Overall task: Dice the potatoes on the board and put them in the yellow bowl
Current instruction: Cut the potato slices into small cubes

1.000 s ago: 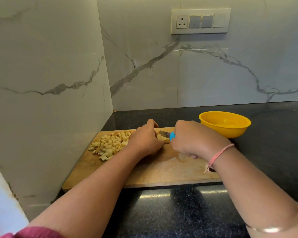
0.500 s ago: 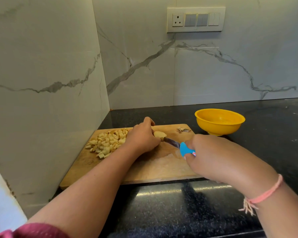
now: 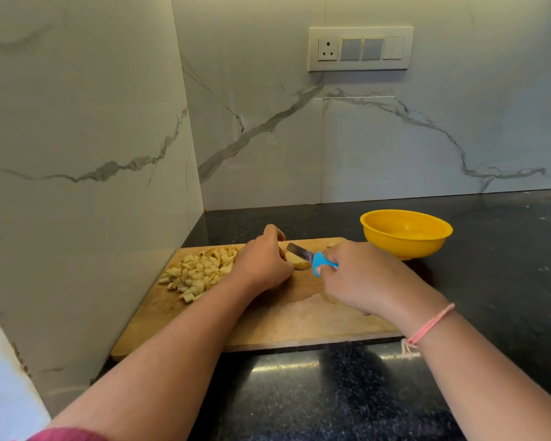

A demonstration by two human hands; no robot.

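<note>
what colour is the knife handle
Bright blue; the knife handle shows best in the head view, gripped by the right hand.

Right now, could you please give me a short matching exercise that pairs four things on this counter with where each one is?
Things:
1. yellow bowl
2. diced potato
3. knife
4. potato piece

Places:
a. held down under the left hand
b. heaped on the left part of the board
c. gripped in the right hand
d. on the counter, right of the board

Pairs: 1-d, 2-b, 3-c, 4-a
</note>
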